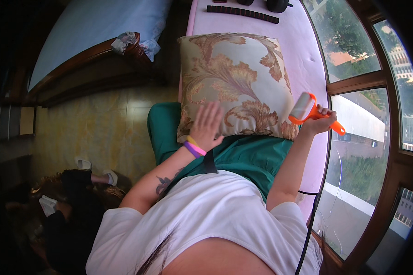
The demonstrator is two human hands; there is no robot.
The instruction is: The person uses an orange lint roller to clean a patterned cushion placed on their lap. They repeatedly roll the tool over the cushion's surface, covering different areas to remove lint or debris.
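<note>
A large cushion (pixel 236 75) with a brown and gold leaf pattern on cream lies in front of me, its near edge over my green trousers. My left hand (pixel 208 123) is on or just above the cushion's near left part, palm down. Its fingers are stretched out, slightly blurred, and hold nothing. At the cushion's right side, my right hand (pixel 321 123) is closed around the orange handle of a lint roller (pixel 302 108). The roller's white cylinder points up and left, near the cushion's right edge; whether it touches the fabric I cannot tell.
The cushion lies on a pink padded ledge (pixel 309 59) beside wooden-framed windows (pixel 358 133). Beyond it is a black bar (pixel 242 13) with other dark gear. A bed (pixel 96 36) stands far left. A person in dark clothes (pixel 78 215) sits low at left. A black cable (pixel 309 224) runs by my right arm.
</note>
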